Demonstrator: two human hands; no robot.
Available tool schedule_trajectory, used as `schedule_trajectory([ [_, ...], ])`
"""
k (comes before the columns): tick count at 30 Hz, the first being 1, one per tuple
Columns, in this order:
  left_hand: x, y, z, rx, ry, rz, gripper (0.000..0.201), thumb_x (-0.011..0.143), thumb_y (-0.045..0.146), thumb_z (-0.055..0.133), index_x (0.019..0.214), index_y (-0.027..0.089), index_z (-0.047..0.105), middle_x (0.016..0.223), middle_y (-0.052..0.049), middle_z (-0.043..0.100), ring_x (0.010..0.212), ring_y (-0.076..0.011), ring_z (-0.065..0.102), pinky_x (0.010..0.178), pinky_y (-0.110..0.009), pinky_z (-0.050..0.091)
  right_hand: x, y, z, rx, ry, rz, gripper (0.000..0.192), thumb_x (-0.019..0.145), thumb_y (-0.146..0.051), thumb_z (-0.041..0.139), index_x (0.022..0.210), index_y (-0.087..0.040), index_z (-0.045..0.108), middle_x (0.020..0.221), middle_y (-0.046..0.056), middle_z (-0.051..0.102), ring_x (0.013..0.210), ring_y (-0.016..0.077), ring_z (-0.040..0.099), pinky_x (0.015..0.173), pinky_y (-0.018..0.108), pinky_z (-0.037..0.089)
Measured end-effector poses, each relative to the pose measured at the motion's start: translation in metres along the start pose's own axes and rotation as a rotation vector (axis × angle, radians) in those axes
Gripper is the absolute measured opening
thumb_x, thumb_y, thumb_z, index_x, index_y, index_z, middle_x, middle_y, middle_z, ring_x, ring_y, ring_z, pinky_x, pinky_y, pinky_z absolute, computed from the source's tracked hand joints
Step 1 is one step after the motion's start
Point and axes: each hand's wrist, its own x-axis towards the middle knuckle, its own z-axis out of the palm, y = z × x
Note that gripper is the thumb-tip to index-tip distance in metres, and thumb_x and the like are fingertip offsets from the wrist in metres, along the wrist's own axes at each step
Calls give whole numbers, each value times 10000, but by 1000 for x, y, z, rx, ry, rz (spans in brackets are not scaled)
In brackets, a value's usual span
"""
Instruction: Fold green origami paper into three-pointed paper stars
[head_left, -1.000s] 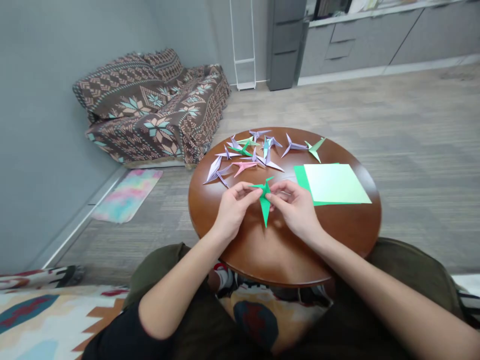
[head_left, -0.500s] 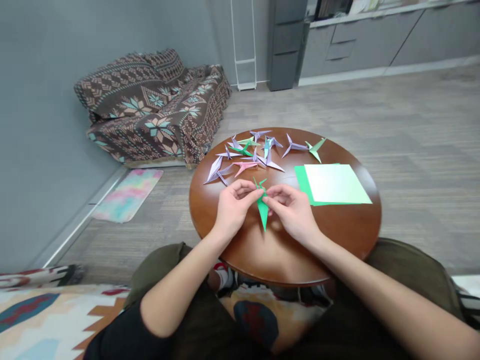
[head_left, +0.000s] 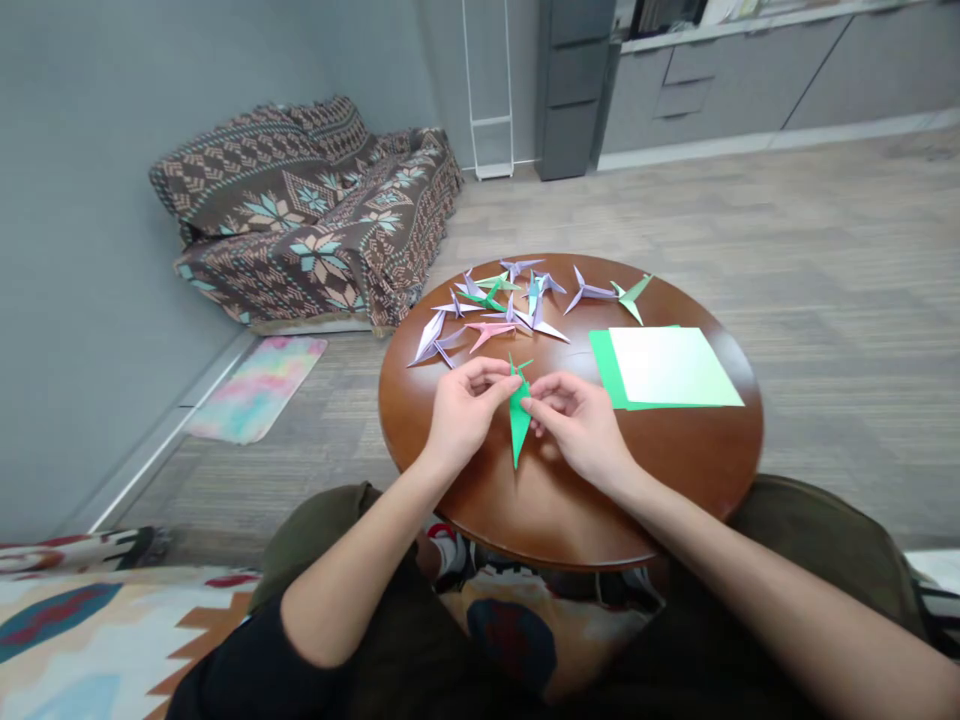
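Note:
Between my hands, over the near half of the round table, is a green origami crane (head_left: 518, 425) with one broad point toward me and two thin points away from me. My left hand (head_left: 470, 405) pinches it from the left, thumb on top near its middle. From the right, my right hand (head_left: 576, 418) grips its edge between thumb and fingers. Just beyond my hands lie several folded paper cranes, among them a pink crane (head_left: 491, 332), a dark green crane (head_left: 487, 297) and a lilac crane (head_left: 433, 342).
A round brown wooden table (head_left: 592, 500) stands before my knees. On its right side rest a white-topped paper sheet (head_left: 667, 365) and a green sheet (head_left: 606, 365) under it. A covered sofa (head_left: 322, 225) and a pastel mat (head_left: 259, 390) are at the left.
The green crane's near point has swung slightly to the left. My right thumb has shifted a little down along its edge, while my left hand keeps its pinch.

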Motion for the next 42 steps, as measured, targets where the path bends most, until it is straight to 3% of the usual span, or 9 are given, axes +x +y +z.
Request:
schedule_trajectory([
  [6, -3, 1, 2, 2, -6, 66, 183, 813, 328, 834, 832, 164, 756, 778, 0, 720, 710, -121, 638, 733, -246, 526, -2, -5, 0, -56, -26, 31, 334, 731, -404, 917, 829, -189, 681, 605, -17, 679, 537, 141, 634, 534, 263, 517],
  [14, 5, 7, -7, -31, 85, 174, 231, 874, 411, 775, 843, 185, 739, 830, -23, 702, 759, -134, 628, 726, -248, 528, -7, -11, 4, -21, -81, 177, 385, 647, -417, 963, 769, -177, 689, 553, -19, 669, 484, 120, 588, 481, 248, 474],
  [21, 2, 11, -7, 140, -193, 16, 275, 757, 381, 889, 814, 155, 744, 744, -10, 697, 666, -121, 595, 669, -249, 491, 4, -17, -5, 30, 35, 125, 416, 548, -374, 1010, 732, -173, 695, 583, -11, 688, 502, 120, 604, 487, 245, 496],
  [26, 1, 9, -6, 94, -193, -23, 280, 779, 396, 852, 813, 160, 706, 684, 10, 663, 545, -102, 543, 554, -242, 441, 3, -17, -5, -6, -37, 144, 405, 579, -386, 999, 756, -162, 712, 584, -5, 685, 519, 126, 607, 496, 249, 498],
  [34, -1, 11, -5, 309, -165, 84, 168, 884, 302, 718, 779, 177, 681, 678, -1, 659, 586, -127, 583, 580, -248, 451, 4, -13, -8, -20, -85, 127, 410, 621, -436, 973, 781, -185, 691, 642, -1, 698, 557, 141, 631, 530, 275, 536],
  [39, -2, 10, -6, 219, -284, -21, 200, 843, 358, 790, 878, 176, 715, 769, -22, 724, 620, -144, 637, 594, -258, 507, 7, -17, -13, -15, -43, 68, 423, 624, -477, 968, 743, -191, 680, 634, -2, 698, 556, 144, 646, 554, 285, 563],
  [42, -2, 9, -6, 94, -295, -83, 273, 781, 386, 858, 831, 163, 707, 741, -21, 717, 612, -144, 651, 611, -270, 537, 8, -19, -14, -1, -56, 64, 426, 632, -491, 968, 755, -187, 696, 657, 5, 713, 577, 148, 663, 572, 289, 575],
])
